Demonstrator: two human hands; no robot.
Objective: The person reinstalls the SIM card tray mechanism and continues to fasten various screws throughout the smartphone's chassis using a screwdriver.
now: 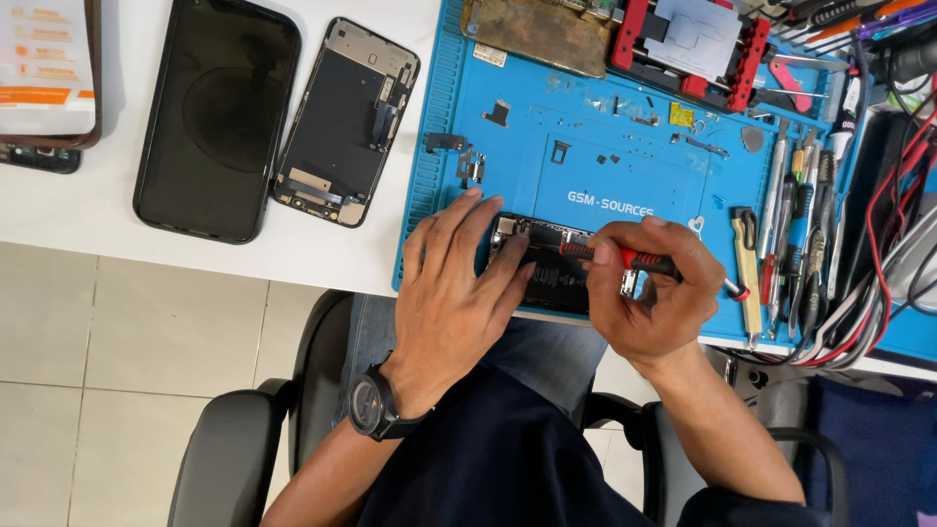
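An opened black phone body [549, 256] lies at the near edge of a blue work mat [625, 171]. My left hand [454, 293] rests flat on the phone's left part, fingers spread, a black wristwatch [374, 406] on the wrist. My right hand [649, 298] grips a red and black screwdriver [634, 261], held nearly level with its tip over the phone's insides. Most of the phone is hidden under both hands.
On the white table lie a black phone screen [217, 115] and a bare phone frame [346, 122]. Small parts dot the mat. A red clamp fixture [693, 44] stands at the back. Hand tools [795, 210] and cables [893, 234] crowd the right. A black chair is below.
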